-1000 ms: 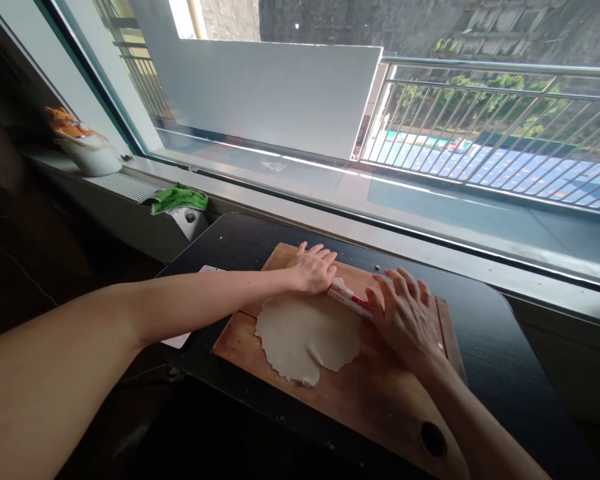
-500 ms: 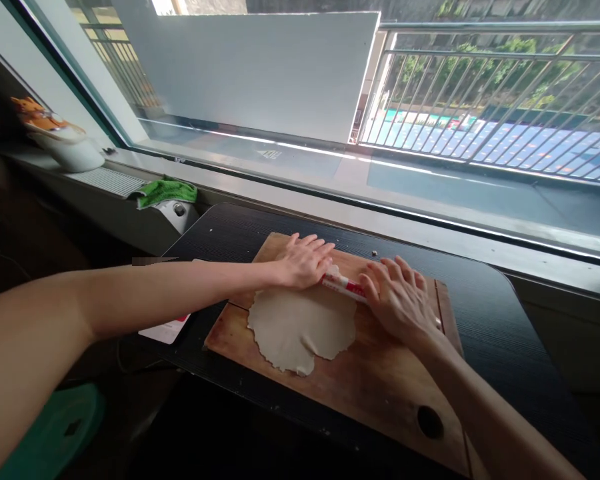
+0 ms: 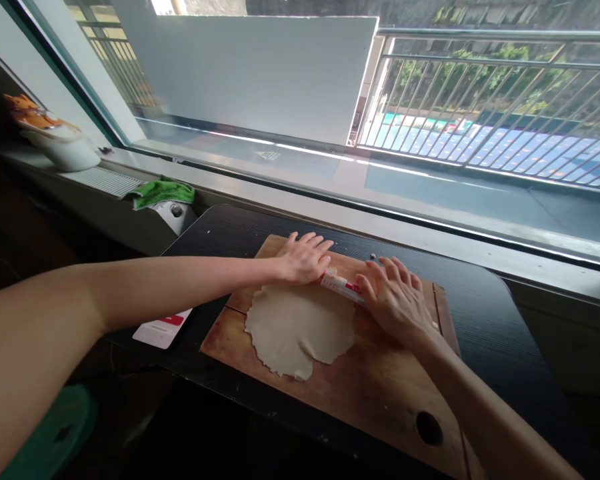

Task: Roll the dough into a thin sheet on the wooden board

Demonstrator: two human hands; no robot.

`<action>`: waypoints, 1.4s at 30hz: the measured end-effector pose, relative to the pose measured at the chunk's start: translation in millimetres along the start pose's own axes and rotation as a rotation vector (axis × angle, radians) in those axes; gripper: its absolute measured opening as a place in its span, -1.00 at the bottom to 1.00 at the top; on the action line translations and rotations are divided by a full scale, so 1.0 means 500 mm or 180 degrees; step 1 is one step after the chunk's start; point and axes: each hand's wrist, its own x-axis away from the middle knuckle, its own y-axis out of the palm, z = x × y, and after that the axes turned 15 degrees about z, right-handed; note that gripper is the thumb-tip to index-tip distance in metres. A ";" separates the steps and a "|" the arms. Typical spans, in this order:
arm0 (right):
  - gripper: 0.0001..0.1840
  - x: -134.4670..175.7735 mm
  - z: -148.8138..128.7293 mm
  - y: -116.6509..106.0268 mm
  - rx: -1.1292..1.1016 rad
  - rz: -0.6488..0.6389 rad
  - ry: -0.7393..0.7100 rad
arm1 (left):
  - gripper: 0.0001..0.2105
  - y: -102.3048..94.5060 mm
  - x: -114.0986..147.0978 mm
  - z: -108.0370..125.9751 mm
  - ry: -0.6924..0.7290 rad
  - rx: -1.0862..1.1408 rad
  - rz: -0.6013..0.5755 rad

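A thin, flat sheet of dough [image 3: 295,327] with a ragged edge and a small fold near its front lies on a wooden board [image 3: 370,393]. Across its far edge rests a white tube with red print [image 3: 341,285], slanting down to the right. My left hand [image 3: 305,259] lies flat on the tube's left end, fingers stretched out and apart. Over the right end is my right hand [image 3: 395,293], palm down, its fingers spread. Both palms hide the tube's ends, and the left also covers some of the dough's far edge.
The board sits on a black table [image 3: 485,313] below a window. A white-and-red card or packet [image 3: 163,330] lies left of the board, partly under my left forearm. A green cloth [image 3: 164,193] and a white bucket [image 3: 63,150] are on the ledge. A green stool [image 3: 63,427] stands lower left.
The red print on the tube shows differently, so it has turned slightly under my palms. Both hands stay in nearly the same place. The view has shifted a little.
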 end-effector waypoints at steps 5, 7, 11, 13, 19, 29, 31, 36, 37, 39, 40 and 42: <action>-0.37 -0.082 0.019 0.008 -0.0059 -0.0124 0.0600 | -0.43 0.002 -0.081 0.003 -0.0373 -0.0052 -0.0005; -0.38 -0.081 0.018 0.006 -0.0142 -0.0146 0.0623 | -0.43 0.001 -0.079 0.004 -0.0335 -0.0043 -0.0003; -0.43 0.007 -0.005 0.002 -0.0189 0.0069 0.0068 | -0.46 0.000 0.012 0.001 0.0095 0.0019 0.0108; -0.41 0.033 -0.011 0.003 -0.0107 0.0289 -0.0144 | -0.48 -0.001 0.040 0.000 0.0223 0.0032 0.0256; -0.38 -0.078 0.013 0.010 -0.0130 -0.0017 0.0512 | -0.45 -0.001 -0.061 0.002 -0.0264 -0.0004 0.0210; -0.38 0.031 -0.009 0.002 -0.0100 0.0189 -0.0287 | -0.47 -0.003 0.039 -0.006 0.0362 0.0007 0.0321; -0.39 -0.012 0.005 0.010 -0.0026 0.0176 -0.0053 | -0.46 -0.003 -0.006 -0.003 0.0144 -0.0041 0.0312; -0.39 -0.049 0.012 0.008 0.0033 0.0060 0.0240 | -0.43 -0.003 -0.040 -0.001 -0.0054 -0.0069 0.0186; -0.39 -0.027 0.005 0.005 0.0023 0.0039 0.0124 | -0.44 -0.002 -0.016 -0.003 0.0039 -0.0056 0.0200; -0.39 0.024 -0.010 0.000 -0.0005 0.0052 -0.0186 | -0.45 -0.001 0.038 -0.007 0.0312 -0.0002 0.0294; -0.40 0.045 -0.017 -0.003 -0.0005 0.0089 -0.0307 | -0.45 -0.001 0.059 -0.008 0.0434 0.0023 0.0356; -0.40 0.057 -0.023 -0.007 0.0052 0.0173 -0.0372 | -0.45 -0.002 0.070 -0.007 0.0514 0.0027 0.0431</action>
